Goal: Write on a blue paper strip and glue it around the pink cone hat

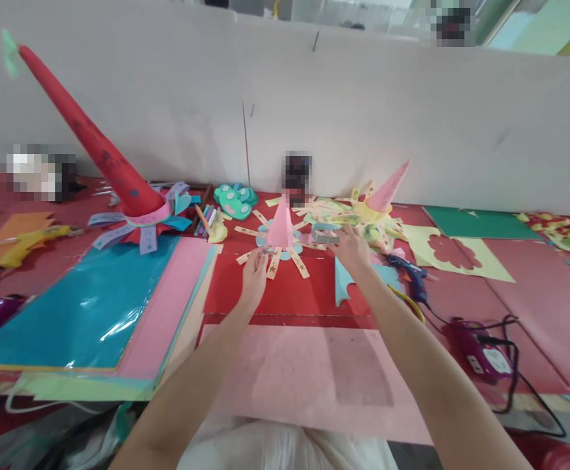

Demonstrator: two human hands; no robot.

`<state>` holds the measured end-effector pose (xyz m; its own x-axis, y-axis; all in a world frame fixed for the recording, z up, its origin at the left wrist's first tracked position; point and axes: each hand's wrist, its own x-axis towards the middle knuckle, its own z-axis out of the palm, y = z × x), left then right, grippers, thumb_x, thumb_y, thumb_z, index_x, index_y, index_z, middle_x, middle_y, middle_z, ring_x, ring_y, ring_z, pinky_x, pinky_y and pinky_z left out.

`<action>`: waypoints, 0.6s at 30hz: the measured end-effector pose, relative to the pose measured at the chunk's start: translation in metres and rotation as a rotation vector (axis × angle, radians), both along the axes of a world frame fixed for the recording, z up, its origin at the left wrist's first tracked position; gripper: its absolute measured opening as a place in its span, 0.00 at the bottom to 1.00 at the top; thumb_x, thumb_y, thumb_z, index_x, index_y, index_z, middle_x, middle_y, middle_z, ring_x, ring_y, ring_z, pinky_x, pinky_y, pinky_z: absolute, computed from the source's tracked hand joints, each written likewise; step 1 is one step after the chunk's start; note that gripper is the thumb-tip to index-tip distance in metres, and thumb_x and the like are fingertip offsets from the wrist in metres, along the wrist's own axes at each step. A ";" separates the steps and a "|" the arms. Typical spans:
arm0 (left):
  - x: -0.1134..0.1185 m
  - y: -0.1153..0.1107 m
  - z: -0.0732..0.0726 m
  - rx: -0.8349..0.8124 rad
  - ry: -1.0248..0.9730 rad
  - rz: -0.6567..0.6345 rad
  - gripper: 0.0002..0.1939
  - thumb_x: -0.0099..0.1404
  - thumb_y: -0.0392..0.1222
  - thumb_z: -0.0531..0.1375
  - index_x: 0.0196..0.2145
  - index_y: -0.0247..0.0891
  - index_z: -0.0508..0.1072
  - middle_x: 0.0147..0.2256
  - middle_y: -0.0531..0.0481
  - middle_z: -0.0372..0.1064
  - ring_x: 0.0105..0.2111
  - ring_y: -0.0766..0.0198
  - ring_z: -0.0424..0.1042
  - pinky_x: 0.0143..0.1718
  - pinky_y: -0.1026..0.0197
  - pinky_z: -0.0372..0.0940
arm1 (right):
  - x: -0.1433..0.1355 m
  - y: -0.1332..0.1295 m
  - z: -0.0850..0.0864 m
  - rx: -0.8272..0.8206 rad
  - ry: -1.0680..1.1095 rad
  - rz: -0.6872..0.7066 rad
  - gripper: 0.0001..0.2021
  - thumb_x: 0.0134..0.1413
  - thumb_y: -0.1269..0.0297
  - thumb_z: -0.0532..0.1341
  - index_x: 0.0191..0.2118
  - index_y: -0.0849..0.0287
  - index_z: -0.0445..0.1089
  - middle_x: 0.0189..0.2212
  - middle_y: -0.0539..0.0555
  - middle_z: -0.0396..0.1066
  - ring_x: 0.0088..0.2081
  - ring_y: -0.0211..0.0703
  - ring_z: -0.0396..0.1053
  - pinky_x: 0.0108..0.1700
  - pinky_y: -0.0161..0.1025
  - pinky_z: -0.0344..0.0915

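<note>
On the red surface (534,274), the left hand (254,277) lies flat and open on a star-marked strip just left of the small pink cone (280,225), while right of that cone the right hand (350,249) pinches a grey-blue paper piece (324,235).

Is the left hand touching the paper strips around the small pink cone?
Touching. In the head view the left hand lies with its fingertips on the tan starred strips fanned out below the small pink cone; no gap shows.
</note>
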<state>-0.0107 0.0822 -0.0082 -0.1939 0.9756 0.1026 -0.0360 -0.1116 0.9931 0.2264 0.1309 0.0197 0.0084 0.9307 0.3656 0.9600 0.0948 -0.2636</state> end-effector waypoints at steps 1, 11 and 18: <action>0.000 0.001 -0.001 -0.007 -0.004 0.005 0.09 0.63 0.45 0.54 0.39 0.41 0.70 0.35 0.49 0.70 0.40 0.61 0.69 0.45 0.59 0.62 | -0.005 -0.001 -0.002 -0.003 0.016 0.010 0.10 0.48 0.63 0.61 0.37 0.61 0.72 0.39 0.61 0.70 0.44 0.53 0.64 0.43 0.45 0.63; -0.004 0.005 -0.005 -0.068 -0.041 0.007 0.15 0.65 0.46 0.55 0.45 0.35 0.67 0.44 0.45 0.67 0.41 0.61 0.69 0.41 0.52 0.66 | -0.052 0.010 0.014 -0.048 0.368 0.103 0.11 0.47 0.62 0.60 0.38 0.56 0.72 0.39 0.56 0.70 0.40 0.47 0.67 0.44 0.45 0.63; -0.003 0.007 -0.008 -0.088 -0.029 -0.011 0.16 0.65 0.46 0.55 0.48 0.36 0.66 0.47 0.44 0.65 0.42 0.60 0.69 0.42 0.51 0.67 | -0.068 0.013 0.004 -0.093 0.461 0.125 0.18 0.45 0.61 0.62 0.45 0.60 0.70 0.44 0.59 0.70 0.45 0.48 0.67 0.49 0.45 0.61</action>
<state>-0.0141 0.0889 -0.0164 -0.1851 0.9827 0.0112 -0.0658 -0.0238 0.9975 0.1589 0.1435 0.0242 0.0364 0.9635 0.2651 0.7242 0.1574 -0.6714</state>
